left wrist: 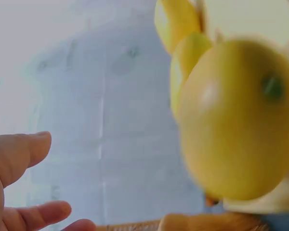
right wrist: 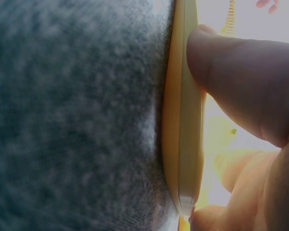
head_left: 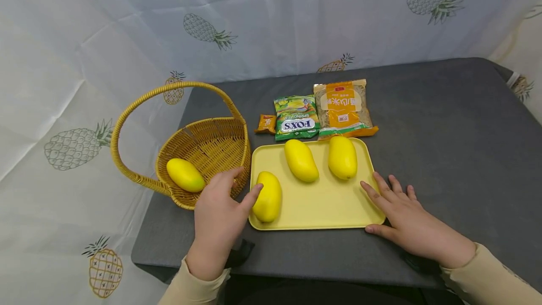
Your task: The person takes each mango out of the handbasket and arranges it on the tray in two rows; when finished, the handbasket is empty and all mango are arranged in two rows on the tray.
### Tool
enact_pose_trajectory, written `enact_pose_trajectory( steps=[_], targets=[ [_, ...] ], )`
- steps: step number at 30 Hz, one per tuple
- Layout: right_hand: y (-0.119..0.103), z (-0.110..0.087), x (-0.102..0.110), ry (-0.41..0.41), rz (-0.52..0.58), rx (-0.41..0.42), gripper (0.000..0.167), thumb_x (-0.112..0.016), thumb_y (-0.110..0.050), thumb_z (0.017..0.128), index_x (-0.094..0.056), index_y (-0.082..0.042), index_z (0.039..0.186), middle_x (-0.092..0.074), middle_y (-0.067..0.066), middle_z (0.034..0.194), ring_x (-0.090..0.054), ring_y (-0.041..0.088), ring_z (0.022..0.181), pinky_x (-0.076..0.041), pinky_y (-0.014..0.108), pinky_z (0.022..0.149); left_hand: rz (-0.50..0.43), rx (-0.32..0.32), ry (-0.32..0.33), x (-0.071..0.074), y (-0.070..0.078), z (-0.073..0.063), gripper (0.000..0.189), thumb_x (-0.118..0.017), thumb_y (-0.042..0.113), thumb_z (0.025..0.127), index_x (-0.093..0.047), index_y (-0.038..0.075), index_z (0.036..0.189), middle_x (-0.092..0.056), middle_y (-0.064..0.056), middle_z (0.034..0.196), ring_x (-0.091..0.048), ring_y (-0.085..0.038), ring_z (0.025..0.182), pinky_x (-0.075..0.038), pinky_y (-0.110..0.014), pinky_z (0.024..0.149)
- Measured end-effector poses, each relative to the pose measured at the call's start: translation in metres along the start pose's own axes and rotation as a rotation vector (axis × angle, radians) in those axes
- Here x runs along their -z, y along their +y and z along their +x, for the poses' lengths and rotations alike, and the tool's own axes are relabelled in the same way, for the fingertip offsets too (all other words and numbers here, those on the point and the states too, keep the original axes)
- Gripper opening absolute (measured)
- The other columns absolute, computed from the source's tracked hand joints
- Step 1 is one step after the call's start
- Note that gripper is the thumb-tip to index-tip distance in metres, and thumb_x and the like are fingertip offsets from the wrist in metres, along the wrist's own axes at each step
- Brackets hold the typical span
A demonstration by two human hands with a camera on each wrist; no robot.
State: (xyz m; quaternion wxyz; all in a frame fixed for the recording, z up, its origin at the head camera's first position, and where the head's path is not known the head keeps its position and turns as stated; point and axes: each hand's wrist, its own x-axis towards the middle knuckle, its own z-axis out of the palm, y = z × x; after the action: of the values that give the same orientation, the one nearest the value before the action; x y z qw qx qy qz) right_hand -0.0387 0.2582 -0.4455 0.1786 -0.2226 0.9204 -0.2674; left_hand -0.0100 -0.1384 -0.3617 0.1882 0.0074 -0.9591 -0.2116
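Note:
Three yellow mangoes lie on a pale yellow tray (head_left: 322,207): one at the left end (head_left: 268,199), one in the upper middle (head_left: 301,160) and one at upper right (head_left: 342,157). Between the tray and a wicker basket (head_left: 220,142) hovers my left hand (head_left: 220,215), thumb and fingers apart, holding nothing. Its thumb overlaps the left-end mango in the head view, while the left wrist view has a gap between the hand and the nearest mango (left wrist: 236,125). Another mango (head_left: 185,174) rests inside the basket. My right hand (head_left: 408,225) has its fingers spread at the tray's right edge, thumb (right wrist: 231,72) against the rim.
Behind the tray lie a small orange packet (head_left: 266,124), a green FOX'S bag (head_left: 297,117) and a larger orange and clear bag (head_left: 343,107). The basket's tall handle (head_left: 127,112) arches over its left side. A pineapple-print curtain (head_left: 279,22) hangs beyond the grey tabletop (head_left: 440,131).

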Motion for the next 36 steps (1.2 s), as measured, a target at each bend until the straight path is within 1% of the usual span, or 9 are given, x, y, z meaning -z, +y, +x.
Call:
enact_pose_trajectory(
  steps=[3,7,13,15,18,22,26,30,36],
  targets=[
    [0.0,0.0,0.0,-0.002,0.004,-0.003,0.103,-0.082,-0.051,0.096,-0.027,-0.018,0.177,-0.007,0.026,0.184,-0.005,0.067,0.163,-0.004,0.09,0.121,0.0,0.014,0.04,0.005,-0.005,0.006,0.059,-0.096,0.038,0.088,-0.077,0.005,0.133,-0.078,-0.015,0.119,-0.075,-0.032,0.099,-0.064,-0.051,0.078],
    [-0.002,0.001,0.001,-0.009,0.015,-0.008,0.103,-0.082,-0.05,0.096,-0.027,-0.019,0.177,-0.006,0.024,0.185,-0.005,0.066,0.163,-0.004,0.09,0.121,0.01,0.041,0.081,0.008,-0.015,0.013,0.061,-0.094,0.036,0.091,-0.073,0.004,0.138,-0.077,-0.016,0.126,-0.075,-0.035,0.105,-0.064,-0.055,0.081],
    [-0.002,0.0,0.001,-0.009,0.017,-0.003,0.103,-0.082,-0.052,0.096,-0.027,-0.02,0.178,-0.005,0.023,0.185,-0.004,0.067,0.163,-0.004,0.09,0.121,-0.01,0.09,0.141,0.008,-0.032,0.023,0.071,-0.091,0.03,0.094,-0.062,0.004,0.153,-0.072,-0.018,0.139,-0.07,-0.041,0.12,-0.059,-0.061,0.097],
    [-0.001,0.0,0.001,-0.009,0.017,-0.002,0.103,-0.082,-0.051,0.096,-0.026,-0.02,0.178,-0.004,0.023,0.185,-0.004,0.066,0.163,-0.004,0.09,0.121,-0.012,0.107,0.144,0.009,-0.038,0.027,0.075,-0.09,0.029,0.094,-0.057,0.005,0.158,-0.069,-0.02,0.144,-0.067,-0.043,0.127,-0.056,-0.064,0.103],
    [-0.001,-0.001,0.001,-0.013,0.022,-0.004,0.103,-0.082,-0.051,0.096,-0.026,-0.022,0.178,-0.004,0.022,0.186,-0.004,0.066,0.164,-0.004,0.089,0.121,-0.013,0.151,0.131,0.011,-0.047,0.032,0.08,-0.088,0.029,0.095,-0.052,0.007,0.163,-0.064,-0.022,0.152,-0.062,-0.046,0.135,-0.052,-0.067,0.11],
    [-0.001,-0.001,0.001,-0.014,0.025,-0.006,0.103,-0.082,-0.051,0.096,-0.026,-0.022,0.178,-0.004,0.023,0.185,-0.003,0.066,0.164,-0.004,0.089,0.122,-0.002,0.226,0.079,0.017,-0.057,0.039,0.085,-0.085,0.033,0.098,-0.045,0.009,0.168,-0.056,-0.023,0.161,-0.054,-0.05,0.144,-0.046,-0.071,0.116],
    [-0.001,-0.002,0.002,-0.01,0.016,-0.009,0.103,-0.083,-0.05,0.096,-0.027,-0.021,0.178,-0.005,0.024,0.185,-0.004,0.066,0.163,-0.004,0.089,0.121,0.035,0.309,-0.025,0.021,-0.065,0.047,0.09,-0.081,0.038,0.1,-0.035,0.01,0.173,-0.047,-0.024,0.168,-0.046,-0.053,0.15,-0.039,-0.073,0.122],
    [-0.001,-0.002,0.002,-0.006,0.01,-0.01,0.103,-0.083,-0.049,0.096,-0.027,-0.02,0.177,-0.006,0.024,0.185,-0.005,0.067,0.163,-0.005,0.09,0.121,0.081,0.363,-0.127,0.023,-0.073,0.054,0.095,-0.078,0.04,0.102,-0.027,0.009,0.176,-0.037,-0.027,0.173,-0.04,-0.056,0.154,-0.035,-0.074,0.125],
    [-0.001,-0.002,0.002,-0.008,0.009,-0.01,0.103,-0.082,-0.05,0.096,-0.027,-0.019,0.177,-0.006,0.025,0.184,-0.005,0.068,0.162,-0.005,0.09,0.12,0.122,0.433,-0.241,0.023,-0.078,0.061,0.095,-0.074,0.042,0.104,-0.023,0.007,0.177,-0.023,-0.03,0.179,-0.032,-0.059,0.158,-0.033,-0.078,0.124]
  ],
)
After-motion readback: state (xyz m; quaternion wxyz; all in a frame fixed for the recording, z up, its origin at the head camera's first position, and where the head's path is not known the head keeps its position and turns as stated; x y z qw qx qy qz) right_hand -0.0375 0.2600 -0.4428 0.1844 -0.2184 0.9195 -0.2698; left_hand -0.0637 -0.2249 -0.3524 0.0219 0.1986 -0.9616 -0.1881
